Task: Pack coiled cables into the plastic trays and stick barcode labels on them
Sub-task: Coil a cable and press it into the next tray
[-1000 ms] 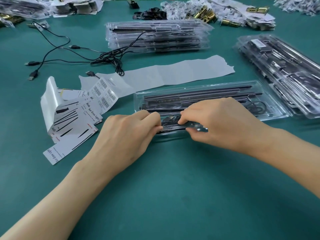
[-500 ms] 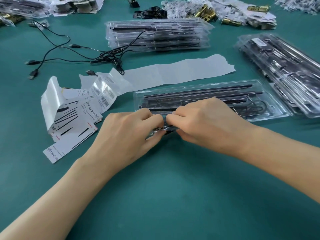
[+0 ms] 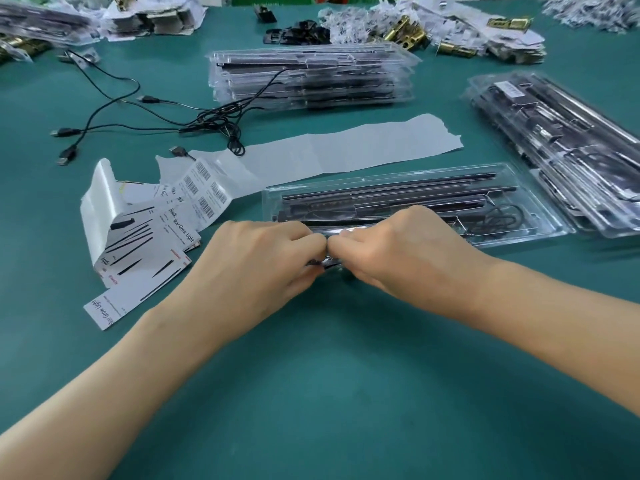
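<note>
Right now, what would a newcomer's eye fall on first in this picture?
At the centre, left hand and right hand pinch the near edge of a clear plastic tray of black light bars. To its left lies a strip of barcode labels; behind stands a stack of packed trays.

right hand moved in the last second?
Yes. Against the tray, which has stayed put, the right hand has slid left along the tray's near edge. Its fingertips now meet those of the left hand.
</note>
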Demonstrator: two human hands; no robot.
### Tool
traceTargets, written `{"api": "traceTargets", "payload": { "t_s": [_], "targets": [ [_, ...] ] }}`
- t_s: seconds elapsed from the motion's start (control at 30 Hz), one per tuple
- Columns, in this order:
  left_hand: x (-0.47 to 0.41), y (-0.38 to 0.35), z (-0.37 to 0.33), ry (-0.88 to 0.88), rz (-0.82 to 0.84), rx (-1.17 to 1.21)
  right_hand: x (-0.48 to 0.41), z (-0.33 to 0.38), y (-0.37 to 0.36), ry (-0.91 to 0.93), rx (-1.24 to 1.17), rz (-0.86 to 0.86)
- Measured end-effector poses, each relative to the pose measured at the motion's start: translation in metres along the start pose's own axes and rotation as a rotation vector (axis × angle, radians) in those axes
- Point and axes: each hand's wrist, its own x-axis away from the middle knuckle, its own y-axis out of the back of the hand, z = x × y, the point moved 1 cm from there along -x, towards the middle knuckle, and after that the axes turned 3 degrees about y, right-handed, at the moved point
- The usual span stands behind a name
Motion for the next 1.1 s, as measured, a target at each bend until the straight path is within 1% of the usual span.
{"api": "traceTargets", "payload": {
  "t_s": [0.07, 0.13, 0.23, 0.3, 0.37, 0.4, 0.53, 0.67, 0.73, 0.87, 0.97, 1.03, 1.1],
  "targets": [
    [-0.002, 0.000, -0.003, -0.011, 0.037, -0.027, 0.004, 0.000, -0.002, -0.003, -0.001, -0.013],
    [-0.004, 0.001, -0.005, -0.056, 0.072, -0.077, 0.011, -0.001, -0.006, -0.032, 0.002, -0.077],
    [-0.006, 0.003, -0.006, -0.116, 0.250, -0.212, 0.021, -0.002, -0.012, -0.061, -0.071, -0.143],
    [-0.008, 0.005, -0.008, -0.155, 0.322, -0.246, 0.026, -0.002, -0.016, -0.078, -0.132, -0.159],
    [-0.012, 0.010, -0.011, -0.207, 0.320, -0.283, 0.029, -0.003, -0.020, -0.102, -0.153, -0.182],
    [-0.012, 0.012, -0.012, -0.214, 0.292, -0.298, 0.030, -0.003, -0.023, -0.119, -0.162, -0.187],
    [-0.006, 0.005, -0.014, -0.169, 0.237, -0.327, 0.032, -0.001, -0.029, -0.178, -0.237, -0.230],
    [0.001, -0.006, -0.012, -0.134, 0.133, -0.314, 0.033, 0.005, -0.032, -0.236, -0.270, -0.307],
    [0.005, -0.005, -0.009, -0.131, 0.141, -0.278, 0.035, 0.006, -0.033, -0.243, -0.270, -0.343],
    [0.000, 0.004, -0.007, -0.187, 0.244, -0.235, 0.036, 0.007, -0.033, -0.241, -0.262, -0.369],
    [-0.009, 0.014, -0.015, -0.220, 0.221, -0.236, 0.038, 0.008, -0.032, -0.248, -0.282, -0.363],
    [-0.013, 0.017, -0.020, -0.244, 0.203, -0.240, 0.040, 0.006, -0.029, -0.243, -0.297, -0.323],
    [-0.010, 0.012, -0.019, -0.258, 0.176, -0.194, 0.044, 0.003, -0.025, -0.233, -0.286, -0.279]
  ]
}}
